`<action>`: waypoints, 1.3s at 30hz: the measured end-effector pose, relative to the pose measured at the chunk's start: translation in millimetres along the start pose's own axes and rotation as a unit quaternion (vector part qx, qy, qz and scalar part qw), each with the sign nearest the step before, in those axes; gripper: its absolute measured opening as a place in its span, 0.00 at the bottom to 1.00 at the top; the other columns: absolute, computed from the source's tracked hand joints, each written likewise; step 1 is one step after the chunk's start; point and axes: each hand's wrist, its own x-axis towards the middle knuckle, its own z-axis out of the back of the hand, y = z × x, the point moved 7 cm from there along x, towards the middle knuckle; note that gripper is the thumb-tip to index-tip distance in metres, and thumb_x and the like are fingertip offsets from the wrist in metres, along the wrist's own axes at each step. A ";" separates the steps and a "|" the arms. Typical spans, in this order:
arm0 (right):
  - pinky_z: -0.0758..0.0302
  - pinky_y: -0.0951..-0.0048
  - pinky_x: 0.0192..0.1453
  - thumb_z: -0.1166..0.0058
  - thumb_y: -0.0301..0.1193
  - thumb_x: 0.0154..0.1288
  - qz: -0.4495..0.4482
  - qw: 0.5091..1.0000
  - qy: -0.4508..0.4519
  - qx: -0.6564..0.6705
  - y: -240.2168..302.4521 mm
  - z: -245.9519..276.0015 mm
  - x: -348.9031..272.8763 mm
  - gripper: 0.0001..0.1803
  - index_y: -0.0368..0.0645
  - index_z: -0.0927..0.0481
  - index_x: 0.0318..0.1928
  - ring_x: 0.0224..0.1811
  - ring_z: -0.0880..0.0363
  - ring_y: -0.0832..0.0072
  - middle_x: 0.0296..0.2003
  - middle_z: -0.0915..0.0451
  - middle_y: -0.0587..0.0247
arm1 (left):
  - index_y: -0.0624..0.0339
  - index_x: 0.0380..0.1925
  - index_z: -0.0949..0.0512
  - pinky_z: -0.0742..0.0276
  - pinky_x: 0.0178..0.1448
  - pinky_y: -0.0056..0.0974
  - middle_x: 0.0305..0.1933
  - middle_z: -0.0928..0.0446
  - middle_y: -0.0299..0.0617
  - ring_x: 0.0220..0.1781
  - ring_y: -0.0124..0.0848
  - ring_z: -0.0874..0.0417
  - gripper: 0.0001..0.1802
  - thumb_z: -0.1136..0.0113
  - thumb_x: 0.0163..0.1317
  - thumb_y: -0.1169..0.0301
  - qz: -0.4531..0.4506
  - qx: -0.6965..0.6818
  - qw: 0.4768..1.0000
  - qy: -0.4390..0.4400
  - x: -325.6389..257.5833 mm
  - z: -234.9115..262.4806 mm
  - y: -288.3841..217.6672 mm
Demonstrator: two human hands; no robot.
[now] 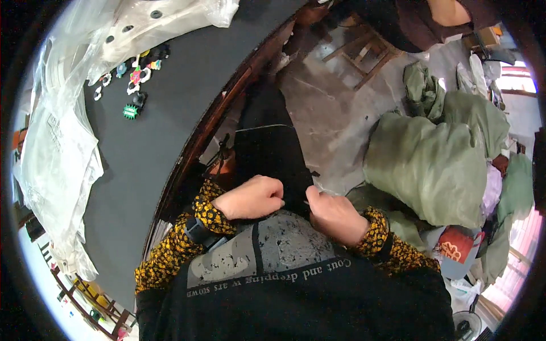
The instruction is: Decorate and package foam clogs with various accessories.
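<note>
Both my hands are close together over my lap, in front of a black shirt (307, 301) with a grey printed panel. My left hand (250, 198) is curled closed, its fingertips turned down beside the top of the panel. A short gap away, my right hand (336, 215) is closed in a pinch, thumb and forefinger toward the left hand. Black cloth (267, 153) with a thin pale line across it stretches ahead beneath them. Whatever the fingers hold is too dark and hidden to make out. Yellow-and-black patterned sleeves cover both forearms, and a dark watch (198, 231) sits on the left wrist.
At left stands a dark grey table (148, 159) with a wooden edge, bearing clear plastic-wrapped white items (57, 153) and small colourful charms (135, 77). Large green cloth bundles (426, 165) lie at right, near a grey-and-red cap (455, 250). A wooden stool (364, 57) and another person (443, 14) are ahead.
</note>
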 end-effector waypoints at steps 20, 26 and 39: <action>0.25 0.65 0.43 0.43 0.29 0.61 0.099 0.979 0.073 0.160 1.6 59.9 68.7 0.14 0.35 0.25 0.45 0.38 0.20 0.58 0.36 0.20 0.47 | 0.66 0.42 0.25 0.26 0.49 0.46 0.39 0.25 0.53 0.44 0.51 0.23 0.11 0.50 0.66 0.71 0.045 0.080 0.977 -0.195 -127.5 69.1 -2.8; 0.25 0.67 0.41 0.43 0.27 0.61 0.165 0.969 0.116 0.145 33.3 68.5 106.5 0.13 0.35 0.25 0.45 0.36 0.20 0.61 0.34 0.21 0.50 | 0.67 0.44 0.26 0.26 0.48 0.45 0.40 0.25 0.52 0.43 0.50 0.22 0.11 0.51 0.67 0.72 0.042 -0.020 0.957 -0.286 -212.6 61.3 -12.4; 0.24 0.69 0.41 0.44 0.29 0.61 0.192 0.964 0.165 0.076 77.4 67.4 128.8 0.13 0.37 0.24 0.46 0.37 0.19 0.62 0.35 0.19 0.50 | 0.69 0.40 0.24 0.28 0.46 0.33 0.35 0.22 0.42 0.38 0.28 0.23 0.14 0.46 0.65 0.66 0.057 -0.213 0.723 -0.655 -404.2 20.8 -14.1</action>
